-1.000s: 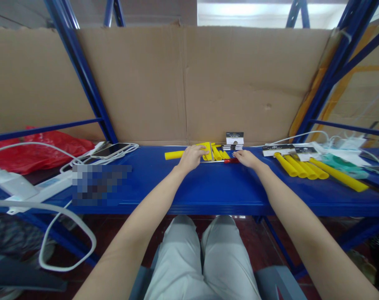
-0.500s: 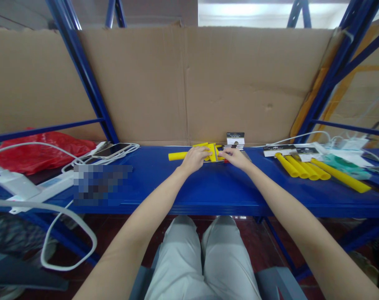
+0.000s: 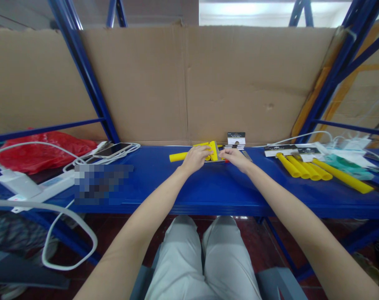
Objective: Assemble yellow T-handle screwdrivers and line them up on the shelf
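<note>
My left hand (image 3: 195, 159) is closed around a yellow scraper (image 3: 178, 157), its tube handle pointing left and its wide head on the right of the fist. A thin grey metal blade (image 3: 217, 148) lies along the right edge of that head. At the blade's right side, the fingers of my right hand (image 3: 236, 159) are pinched on it. Other yellow pieces (image 3: 201, 144) lie just behind my left hand, partly hidden. Beneath the right fingers shows a small red bit, too small to name. Behind my right hand stands a stack of black-and-white cards (image 3: 236, 139).
Several yellow-handled scrapers (image 3: 302, 166) with black-and-white packaging lie at right on the blue table (image 3: 164, 187). To the left are a red plastic bag (image 3: 46, 150), a phone (image 3: 112, 150), white cables and a power strip (image 3: 56, 185). Cardboard (image 3: 139, 83) walls the back.
The scraper head has turned slightly, and more of the grey blade shows between it and my right fingers. Both hands stay in nearly the same place.
</note>
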Tool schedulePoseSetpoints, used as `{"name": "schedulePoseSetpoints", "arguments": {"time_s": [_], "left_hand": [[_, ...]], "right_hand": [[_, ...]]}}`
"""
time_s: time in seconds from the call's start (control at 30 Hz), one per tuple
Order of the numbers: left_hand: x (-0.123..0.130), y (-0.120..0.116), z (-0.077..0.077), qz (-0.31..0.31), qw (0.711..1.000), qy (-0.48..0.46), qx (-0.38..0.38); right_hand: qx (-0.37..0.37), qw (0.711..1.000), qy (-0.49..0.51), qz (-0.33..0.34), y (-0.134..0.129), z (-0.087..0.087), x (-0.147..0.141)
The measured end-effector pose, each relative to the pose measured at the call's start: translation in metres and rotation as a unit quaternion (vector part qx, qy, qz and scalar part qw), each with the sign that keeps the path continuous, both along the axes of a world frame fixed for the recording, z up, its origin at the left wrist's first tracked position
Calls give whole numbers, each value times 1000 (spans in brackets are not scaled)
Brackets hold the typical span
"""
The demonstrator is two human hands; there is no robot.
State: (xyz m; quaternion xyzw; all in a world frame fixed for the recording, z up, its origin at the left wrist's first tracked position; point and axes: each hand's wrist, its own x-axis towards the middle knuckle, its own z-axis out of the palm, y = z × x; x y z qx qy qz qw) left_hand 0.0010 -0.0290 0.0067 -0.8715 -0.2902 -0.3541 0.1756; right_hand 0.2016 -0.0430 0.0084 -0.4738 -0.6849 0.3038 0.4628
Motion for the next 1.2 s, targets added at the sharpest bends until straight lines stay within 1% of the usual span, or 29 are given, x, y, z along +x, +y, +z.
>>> {"name": "schedulePoseSetpoints", "arguments": {"time_s": [0.13, 0.2, 0.27, 0.43, 0.57, 0.67, 0.73, 0.8, 0.87, 0.93, 1.0, 1.07, 1.1, 1.2], "left_hand": [[-3, 2, 1, 2, 1000, -12, 5], [-5, 3, 1, 5, 1000, -21, 6], [-6, 5, 1, 7, 1000, -28, 5], [-7, 7, 0, 5, 1000, -31, 4], [-7, 8, -1, -4, 999, -32, 6], [-7, 10, -2, -11, 999, -35, 10], [-7, 11, -3, -14, 999, -37, 12], [-7, 11, -3, -15, 999, -38, 13], [-7, 11, -3, -14, 999, -38, 14], [-7, 11, -4, -14, 999, -39, 14], [-6, 11, -4, -14, 999, -40, 15], [-6, 11, -4, -13, 999, -43, 16], [-6, 11, -4, -13, 999, -44, 16], [-6, 11, -4, -16, 999, -44, 16]], "right_hand": [[-14, 997, 37, -72, 3, 4, 8], [-14, 992, 64, -106, 4, 7, 17], [-13, 987, 101, -127, 4, 12, 27], [-11, 969, 217, -121, 1, 23, 53], [-9, 944, 301, -139, 1, 28, 69], [-18, 926, 346, -152, 0, 31, 75], [-20, 918, 359, -164, -1, 32, 78], [-25, 923, 332, -195, -1, 31, 80], [-29, 935, 249, -251, 0, 28, 83], [-17, 941, 112, -320, 2, 23, 88], [-7, 927, -41, -372, 6, 17, 93], [-20, 908, -147, -392, 10, 10, 99], [-33, 902, -176, -392, 12, 7, 101], [-64, 899, -205, -382, 20, -4, 110]]}}
